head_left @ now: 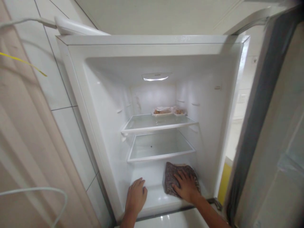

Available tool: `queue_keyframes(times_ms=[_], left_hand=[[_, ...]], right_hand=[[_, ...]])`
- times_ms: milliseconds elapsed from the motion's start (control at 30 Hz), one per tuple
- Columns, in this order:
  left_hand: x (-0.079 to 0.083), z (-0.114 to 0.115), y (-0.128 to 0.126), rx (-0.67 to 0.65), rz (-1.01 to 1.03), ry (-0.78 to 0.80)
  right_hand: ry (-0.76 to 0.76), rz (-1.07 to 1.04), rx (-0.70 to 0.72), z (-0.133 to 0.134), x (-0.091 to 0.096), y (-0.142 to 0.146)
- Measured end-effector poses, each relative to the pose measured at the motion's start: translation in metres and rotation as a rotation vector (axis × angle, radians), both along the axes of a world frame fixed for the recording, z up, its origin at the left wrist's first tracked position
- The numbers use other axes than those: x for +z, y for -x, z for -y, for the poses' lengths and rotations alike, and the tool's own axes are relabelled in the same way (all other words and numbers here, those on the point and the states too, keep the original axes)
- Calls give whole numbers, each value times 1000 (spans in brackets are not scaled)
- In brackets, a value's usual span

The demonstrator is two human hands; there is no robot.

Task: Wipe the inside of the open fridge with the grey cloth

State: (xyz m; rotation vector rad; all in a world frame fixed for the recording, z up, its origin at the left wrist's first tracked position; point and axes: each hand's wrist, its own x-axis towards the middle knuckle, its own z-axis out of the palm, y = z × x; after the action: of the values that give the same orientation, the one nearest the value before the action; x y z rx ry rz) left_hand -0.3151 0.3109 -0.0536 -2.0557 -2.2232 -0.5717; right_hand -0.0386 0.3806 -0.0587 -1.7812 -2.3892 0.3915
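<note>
Low inside the open refrigerator (152, 40), my right hand (186, 186) lies with spread fingers on top of a dark brown patterned cloth (170, 177). The cloth is bunched against the bottom surface (154, 190) near the right wall, and part of it is hidden under the palm. To the left, my left hand (136, 194) is at the bottom surface near the left wall, holding nothing. Its fingers are slightly bent and its thumb stands a little apart. Whether its fingertips touch the surface, I cannot tell.
Two glass shelves, an upper one (142, 122) and a lower one (163, 147), sit above my hands. Wrapped food trays (162, 111) stand at the back of the upper shelf. The refrigerator door (268, 126) hangs open at right. A pale curtain (23, 126) is at left.
</note>
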Motion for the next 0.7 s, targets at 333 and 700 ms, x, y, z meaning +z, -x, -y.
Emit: queue_keyframes(times_ms=[333, 700], left_hand=[[-10, -3, 6, -29, -40, -76], [-20, -5, 7, -8, -82, -88]], right_hand=[[-152, 61, -212, 41, -17, 23], [-86, 42, -309, -70, -11, 27]])
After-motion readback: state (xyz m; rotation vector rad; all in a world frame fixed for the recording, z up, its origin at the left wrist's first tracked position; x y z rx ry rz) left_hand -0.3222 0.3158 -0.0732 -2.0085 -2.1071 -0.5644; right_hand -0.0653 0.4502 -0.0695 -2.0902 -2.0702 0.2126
